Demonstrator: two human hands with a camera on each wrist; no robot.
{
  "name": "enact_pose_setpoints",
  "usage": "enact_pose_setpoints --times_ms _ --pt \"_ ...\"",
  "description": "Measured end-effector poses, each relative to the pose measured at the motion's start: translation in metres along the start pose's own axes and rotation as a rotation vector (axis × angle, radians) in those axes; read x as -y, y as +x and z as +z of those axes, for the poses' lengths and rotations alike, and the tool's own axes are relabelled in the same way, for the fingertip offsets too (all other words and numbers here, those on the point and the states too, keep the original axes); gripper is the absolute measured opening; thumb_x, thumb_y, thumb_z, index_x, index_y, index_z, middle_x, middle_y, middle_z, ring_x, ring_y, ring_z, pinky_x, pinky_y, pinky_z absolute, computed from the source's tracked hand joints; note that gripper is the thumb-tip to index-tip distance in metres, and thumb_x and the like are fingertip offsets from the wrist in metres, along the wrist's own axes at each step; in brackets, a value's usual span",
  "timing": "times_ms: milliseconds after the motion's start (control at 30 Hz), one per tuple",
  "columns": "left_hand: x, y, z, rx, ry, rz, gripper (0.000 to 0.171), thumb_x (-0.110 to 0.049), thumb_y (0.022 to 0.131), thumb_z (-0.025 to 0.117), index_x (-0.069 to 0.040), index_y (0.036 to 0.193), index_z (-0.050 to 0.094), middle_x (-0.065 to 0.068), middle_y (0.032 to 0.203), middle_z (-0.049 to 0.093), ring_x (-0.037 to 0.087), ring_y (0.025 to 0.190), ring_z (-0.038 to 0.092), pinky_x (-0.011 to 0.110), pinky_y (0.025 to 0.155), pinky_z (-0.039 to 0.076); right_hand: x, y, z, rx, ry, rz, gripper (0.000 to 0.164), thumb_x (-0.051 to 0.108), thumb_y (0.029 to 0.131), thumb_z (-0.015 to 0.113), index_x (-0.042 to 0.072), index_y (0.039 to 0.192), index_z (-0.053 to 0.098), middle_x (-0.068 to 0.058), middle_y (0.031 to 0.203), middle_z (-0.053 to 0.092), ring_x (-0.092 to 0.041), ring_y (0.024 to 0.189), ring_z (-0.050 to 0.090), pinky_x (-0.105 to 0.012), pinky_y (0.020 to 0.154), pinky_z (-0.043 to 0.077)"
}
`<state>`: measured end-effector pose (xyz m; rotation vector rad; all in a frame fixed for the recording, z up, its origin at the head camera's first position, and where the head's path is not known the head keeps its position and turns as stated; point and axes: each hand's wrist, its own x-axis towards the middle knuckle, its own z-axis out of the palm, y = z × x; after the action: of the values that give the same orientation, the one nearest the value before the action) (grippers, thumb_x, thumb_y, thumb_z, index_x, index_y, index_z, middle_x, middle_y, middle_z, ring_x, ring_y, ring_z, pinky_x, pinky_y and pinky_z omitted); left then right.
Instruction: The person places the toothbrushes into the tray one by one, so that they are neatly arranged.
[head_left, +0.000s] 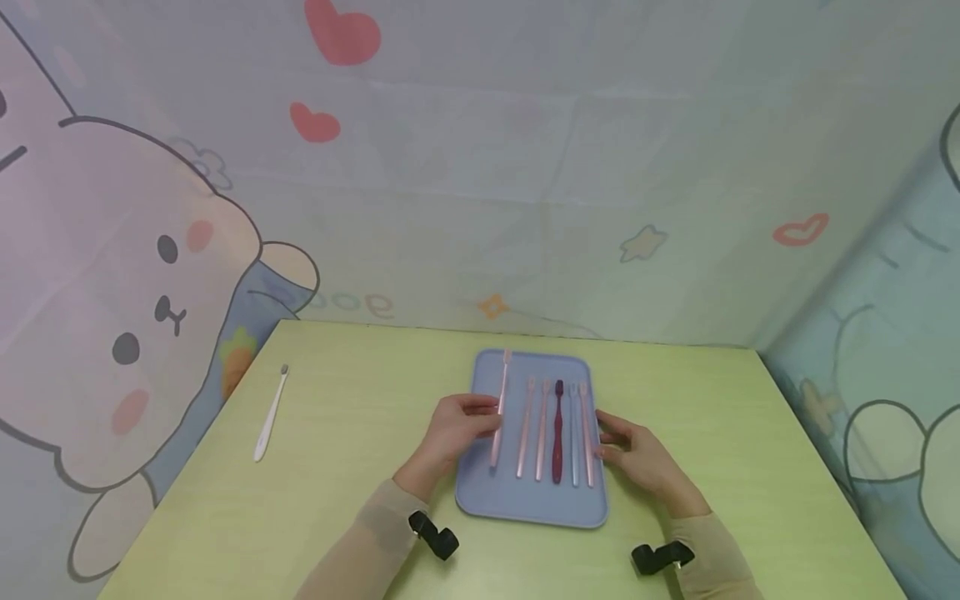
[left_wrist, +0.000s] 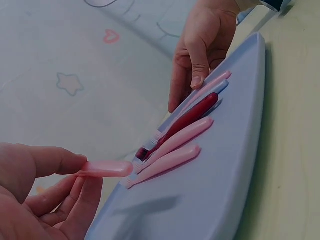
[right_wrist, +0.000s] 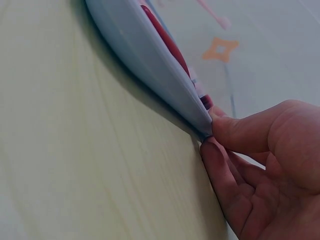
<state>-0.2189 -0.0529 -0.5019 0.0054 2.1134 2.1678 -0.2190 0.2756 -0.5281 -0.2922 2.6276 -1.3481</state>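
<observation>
My left hand point(head_left: 454, 435) pinches a pink toothbrush point(left_wrist: 110, 169) between thumb and fingers, over the left side of a blue tray point(head_left: 525, 505). The left wrist view shows this brush raised off the tray, its shadow falling below. Side by side on the tray lie two pink toothbrushes point(head_left: 541, 442), a dark red toothbrush point(head_left: 557, 442), a light blue toothbrush point(head_left: 575, 446) and another pink toothbrush point(head_left: 588, 450) along the right. At the tray's right edge, my right hand point(head_left: 637, 454) grips the rim, thumb above and fingers lower, as the right wrist view shows.
A white toothbrush point(head_left: 270, 417) with a grey head lies apart on the left of the yellow-green table point(head_left: 360, 375). Behind the table hangs a printed cloth point(head_left: 480, 167) with hearts and cartoon animals. Each wrist carries a small black camera point(head_left: 435, 536).
</observation>
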Motion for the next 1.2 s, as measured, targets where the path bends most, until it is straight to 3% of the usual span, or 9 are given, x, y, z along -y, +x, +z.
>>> enact_pose_setpoints --times_ms 267,600,933,1200 --pt "0.004 0.003 0.005 -0.019 0.084 -0.011 0.034 0.004 0.088 0.078 0.012 0.120 0.073 0.018 0.103 0.075 0.016 0.083 0.070 0.035 0.080 0.065 -0.003 -0.001 0.004 -0.006 -0.005 0.009 0.065 0.007 0.100 0.072 0.000 0.160 0.046 -0.020 0.130 0.072 -0.041 0.132 0.060 -0.062 0.121 0.033" --pt "0.011 0.003 0.010 -0.045 0.352 0.030 0.025 -0.001 0.084 0.083 0.004 0.108 0.080 0.011 0.093 0.079 0.017 0.081 0.073 0.033 0.073 0.062 0.000 -0.002 0.004 -0.009 -0.003 -0.003 0.065 0.007 0.100 0.072 -0.002 0.159 0.046 -0.022 0.130 0.072 -0.041 0.130 0.062 -0.062 0.120 0.035" --pt "0.013 0.008 0.013 -0.058 0.424 0.019 0.023 -0.005 0.085 0.085 0.002 0.108 0.081 0.006 0.090 0.078 0.014 0.078 0.072 0.030 0.072 0.061 0.001 -0.001 0.003 -0.014 0.000 0.011 0.065 0.006 0.100 0.071 -0.001 0.160 0.046 -0.021 0.131 0.071 -0.041 0.131 0.061 -0.062 0.121 0.034" --pt "0.008 0.007 0.016 -0.057 0.471 0.050 0.024 -0.005 0.084 0.086 0.002 0.107 0.082 0.005 0.088 0.078 0.012 0.077 0.070 0.029 0.071 0.061 0.001 0.000 0.002 -0.017 0.000 0.003 0.065 0.007 0.100 0.072 -0.001 0.159 0.046 -0.021 0.130 0.072 -0.041 0.130 0.062 -0.062 0.120 0.035"
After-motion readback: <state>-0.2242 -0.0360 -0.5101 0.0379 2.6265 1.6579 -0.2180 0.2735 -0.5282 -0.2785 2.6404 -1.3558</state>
